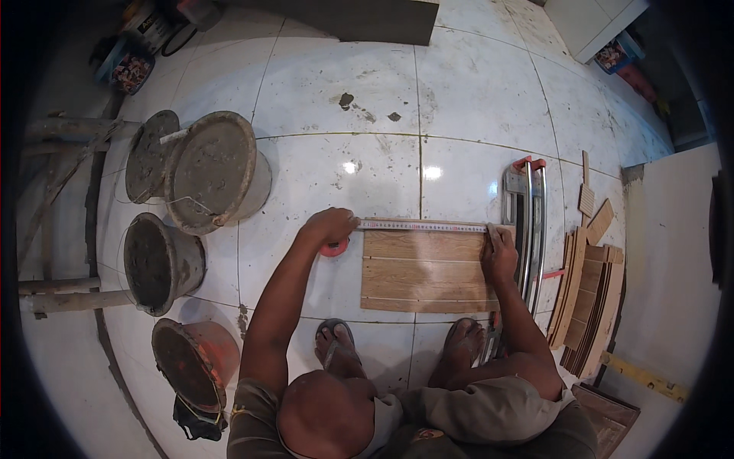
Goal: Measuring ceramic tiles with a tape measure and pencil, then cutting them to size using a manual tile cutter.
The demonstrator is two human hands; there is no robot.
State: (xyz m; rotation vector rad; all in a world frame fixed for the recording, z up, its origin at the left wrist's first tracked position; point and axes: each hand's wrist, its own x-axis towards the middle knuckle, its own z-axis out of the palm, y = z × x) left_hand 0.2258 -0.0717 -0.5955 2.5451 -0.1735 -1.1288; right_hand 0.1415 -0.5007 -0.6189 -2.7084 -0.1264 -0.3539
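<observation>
A wood-look tile (428,279) with pale lines across it lies flat on the floor in front of my feet. Along its far edge stretches a pulled-out tape measure blade (417,226). My left hand (330,226) is closed around the tape measure at the tile's left far corner; part of its red case (334,249) shows below the fingers. My right hand (501,249) rests at the tile's right far corner, fingers bent over the blade's end and the tile edge. Whether those fingers pinch anything else is hidden.
A tile cutter (527,222) with metal rails stands just right of the tile. Beyond it are stacked wood-look tile pieces (589,298). On the left stand mortar-smeared buckets (248,172), one of them orange (214,344). Dried mortar lumps (346,101) lie on the white floor ahead.
</observation>
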